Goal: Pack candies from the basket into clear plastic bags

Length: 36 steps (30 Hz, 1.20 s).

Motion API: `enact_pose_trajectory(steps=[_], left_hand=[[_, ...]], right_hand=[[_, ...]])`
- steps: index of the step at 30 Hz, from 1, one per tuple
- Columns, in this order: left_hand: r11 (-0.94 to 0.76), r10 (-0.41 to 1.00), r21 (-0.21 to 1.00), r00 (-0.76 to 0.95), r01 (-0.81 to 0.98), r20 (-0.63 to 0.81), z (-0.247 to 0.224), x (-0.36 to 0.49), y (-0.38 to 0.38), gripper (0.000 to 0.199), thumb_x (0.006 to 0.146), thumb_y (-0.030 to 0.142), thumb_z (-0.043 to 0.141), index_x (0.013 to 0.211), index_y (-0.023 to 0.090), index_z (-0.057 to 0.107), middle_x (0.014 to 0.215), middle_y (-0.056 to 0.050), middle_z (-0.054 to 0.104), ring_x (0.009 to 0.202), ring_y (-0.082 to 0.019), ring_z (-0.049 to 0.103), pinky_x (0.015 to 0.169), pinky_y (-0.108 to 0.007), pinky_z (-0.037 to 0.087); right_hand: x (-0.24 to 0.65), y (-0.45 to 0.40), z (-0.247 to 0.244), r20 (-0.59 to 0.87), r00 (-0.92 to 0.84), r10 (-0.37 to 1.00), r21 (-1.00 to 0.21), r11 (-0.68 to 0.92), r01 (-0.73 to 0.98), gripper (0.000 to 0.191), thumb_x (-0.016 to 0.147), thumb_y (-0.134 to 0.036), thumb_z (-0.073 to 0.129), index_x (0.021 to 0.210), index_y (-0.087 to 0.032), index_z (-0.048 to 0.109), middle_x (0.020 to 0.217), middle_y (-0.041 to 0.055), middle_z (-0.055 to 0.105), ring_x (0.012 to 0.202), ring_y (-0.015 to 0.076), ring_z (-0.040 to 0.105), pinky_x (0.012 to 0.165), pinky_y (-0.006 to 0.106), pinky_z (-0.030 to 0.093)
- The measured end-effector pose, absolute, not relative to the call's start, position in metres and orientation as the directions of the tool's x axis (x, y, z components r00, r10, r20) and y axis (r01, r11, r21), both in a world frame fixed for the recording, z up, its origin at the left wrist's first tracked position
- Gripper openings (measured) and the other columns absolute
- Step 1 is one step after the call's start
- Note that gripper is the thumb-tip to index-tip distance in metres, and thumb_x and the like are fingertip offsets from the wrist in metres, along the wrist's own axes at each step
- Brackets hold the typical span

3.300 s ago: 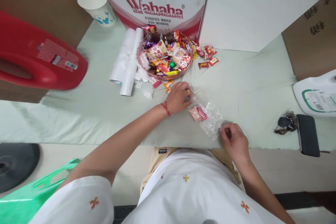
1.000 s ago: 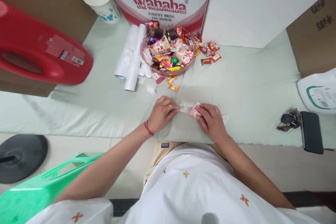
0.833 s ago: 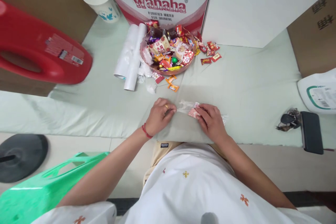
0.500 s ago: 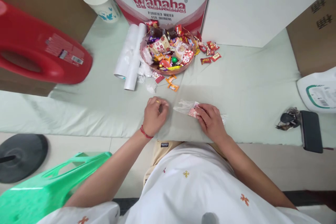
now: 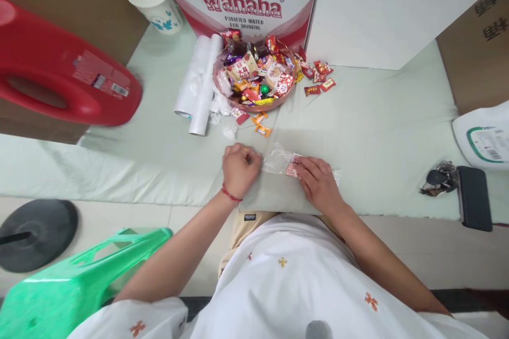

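Observation:
My left hand (image 5: 241, 170) is curled up just above the cloth, fingertips together, at the left edge of a clear plastic bag (image 5: 274, 160). Whether it pinches the bag's edge or something small is hidden by the fingers. My right hand (image 5: 320, 183) presses on a small red-and-white patterned packet (image 5: 293, 166), its fingers lying over the right part of it. The packet appears to be inside or under the clear bag, and a bit of clear plastic sticks out to the right of that hand.
Beyond my hands stands a bowl of wrapped candies (image 5: 254, 106), with loose orange candies (image 5: 262, 131) in front and red ones (image 5: 327, 84) to its right. White paper rolls (image 5: 203, 95), a paper cup (image 5: 155, 8), a red jug (image 5: 59, 74), keys (image 5: 439, 179) and a phone (image 5: 475, 198) surround the workspace.
My left hand has moved right, up to the clear bag's left edge. The bag's left part has lifted and crumpled a little. My right hand stays on the packet.

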<state>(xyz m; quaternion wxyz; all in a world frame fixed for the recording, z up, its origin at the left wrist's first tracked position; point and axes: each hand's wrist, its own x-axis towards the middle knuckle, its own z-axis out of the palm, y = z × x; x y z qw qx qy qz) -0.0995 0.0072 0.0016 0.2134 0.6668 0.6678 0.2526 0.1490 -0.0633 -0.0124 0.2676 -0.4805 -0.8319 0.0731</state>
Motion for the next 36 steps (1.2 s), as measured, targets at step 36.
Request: enact_pose_trajectory(steps=[36], left_hand=[[-0.784,0.549,0.431,0.823,0.446,0.147,0.0,-0.121,0.009,0.03,0.104,0.023,0.042,0.114,0.02,0.07,0.125,-0.013,0.073,0.126,-0.026,0.064,0.103,-0.044,0.05]], right_hand=[[0.122,-0.074,0.013,0.349,-0.354,0.868,-0.394,0.478,0.785,0.05,0.103,-0.019,0.05,0.153,-0.018,0.049,0.152,0.0123,0.059,0.144,0.0278,0.049,0.122,0.054,0.037]])
